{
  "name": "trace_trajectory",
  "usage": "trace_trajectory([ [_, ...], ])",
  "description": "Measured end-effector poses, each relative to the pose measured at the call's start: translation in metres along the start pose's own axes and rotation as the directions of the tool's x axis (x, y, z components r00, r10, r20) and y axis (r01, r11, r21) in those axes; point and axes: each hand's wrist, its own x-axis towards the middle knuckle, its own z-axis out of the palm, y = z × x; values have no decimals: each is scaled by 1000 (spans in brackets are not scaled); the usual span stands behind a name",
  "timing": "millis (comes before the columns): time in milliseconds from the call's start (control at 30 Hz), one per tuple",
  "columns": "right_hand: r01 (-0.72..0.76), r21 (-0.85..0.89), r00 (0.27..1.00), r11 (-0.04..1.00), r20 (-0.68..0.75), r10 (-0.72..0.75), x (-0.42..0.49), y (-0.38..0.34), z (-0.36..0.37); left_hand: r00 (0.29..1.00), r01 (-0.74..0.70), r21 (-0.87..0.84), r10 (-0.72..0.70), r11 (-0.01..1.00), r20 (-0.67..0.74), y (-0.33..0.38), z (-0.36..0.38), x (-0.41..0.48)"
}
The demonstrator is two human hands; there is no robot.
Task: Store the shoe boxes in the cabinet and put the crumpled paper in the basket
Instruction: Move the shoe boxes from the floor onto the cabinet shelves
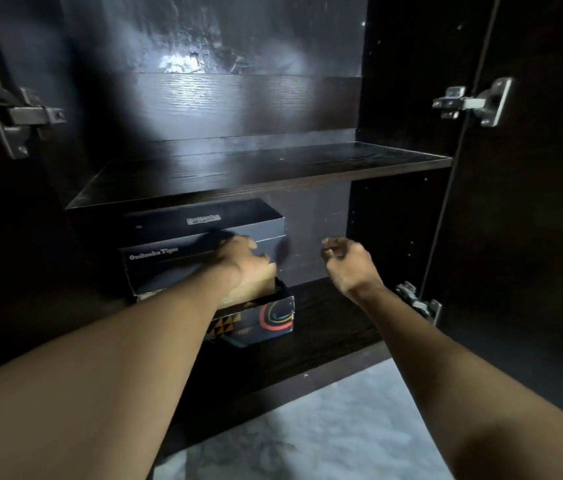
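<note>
Left grip: your left hand (245, 268) lies flat against the front of the dark grey cardboard shoe box (183, 251), pressing it, not clasping.
Right grip: your right hand (349, 265) hangs loosely curled, holding nothing.
Where: the grey box sits atop a patterned cardboard shoe box (266, 320) at the left end of the dark wood-grain lower shelf (335, 317).
Handling: probably light, stiff, smooth; hold it by its two short ends.
Paper, basket: unseen.

A home: dark wooden cabinet (273, 168) holding shoe boxes (183, 244).
</note>
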Motion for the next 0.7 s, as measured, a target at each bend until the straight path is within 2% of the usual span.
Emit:
trace_trajectory([
  [67, -17, -46, 999, 999, -38, 15, -14, 7, -27, 995, -62, -103, 70, 993, 70, 17, 13, -12],
  [267, -125, -171, 986, 977, -131, 103, -83, 39, -121, 951, -177, -268, 235, 947, 202, 79, 57, -67],
  [400, -247, -249, 941, 936, -293, 171, -148, 57, -175, 902, -243, -369, 349, 897, 254, 128, 101, -117],
  [500, -322, -215, 865, 922, -464, 193, -203, 70, -216, 821, -306, -427, 463, 851, 333, 166, 125, -163],
  [567, -392, -216, 818, 894, -526, 232, -242, 75, -246, 750, -366, -447, 543, 816, 377, 191, 137, -197],
  [700, -497, -217, 718, 840, -647, 257, -324, 82, -300, 574, -416, -528, 664, 741, 479, 240, 160, -272],
])
